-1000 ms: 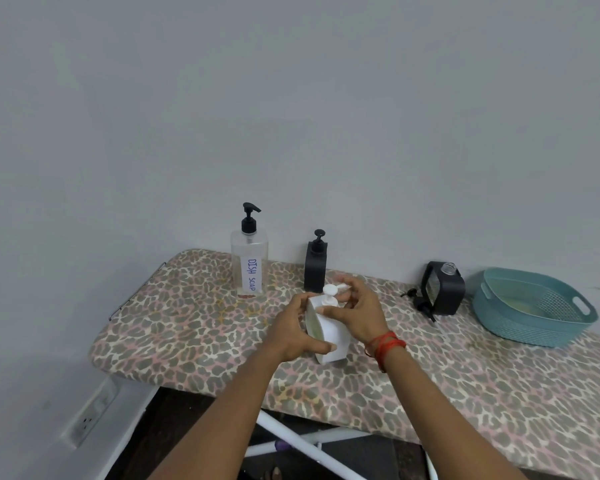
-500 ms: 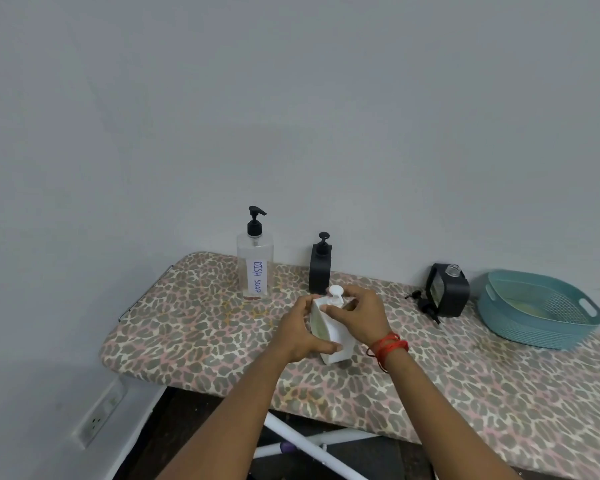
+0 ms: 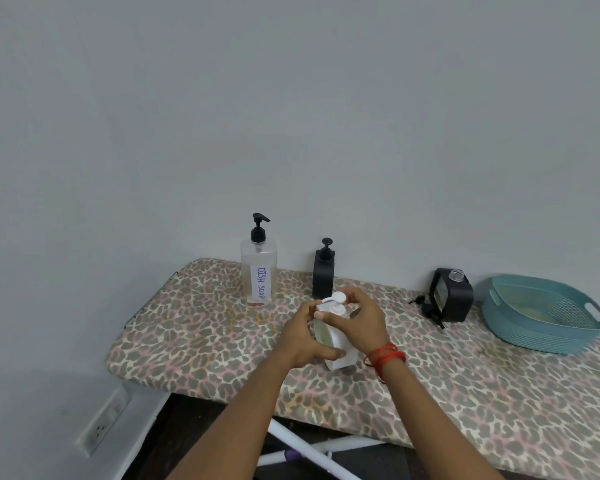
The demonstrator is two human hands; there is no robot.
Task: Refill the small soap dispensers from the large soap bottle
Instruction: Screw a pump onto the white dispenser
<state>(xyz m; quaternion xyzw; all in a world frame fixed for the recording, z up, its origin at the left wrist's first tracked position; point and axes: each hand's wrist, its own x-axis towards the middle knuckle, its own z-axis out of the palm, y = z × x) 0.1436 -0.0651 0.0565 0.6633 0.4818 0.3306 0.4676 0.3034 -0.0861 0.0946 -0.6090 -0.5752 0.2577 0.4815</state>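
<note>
On the leopard-print board point(image 3: 194, 341) the white dispenser point(image 3: 338, 351) stands upright at centre. My left hand point(image 3: 302, 337) wraps its body; my right hand point(image 3: 364, 323) curls thumb and fingers round the neck of the pump head point(image 3: 335, 300), whose spout has swung from 3 o'clock to 9 within a second (unscrewing, I reckon). Around it: teal basket point(image 3: 534, 337) at 3, DISH SOAP bottle point(image 3: 258, 271) at 11, capped black dispenser point(image 3: 323, 275) at 12, open black dispenser point(image 3: 452, 299) at 2, its loose pump point(image 3: 426, 308) alongside. Nothing crowds the refill.
</note>
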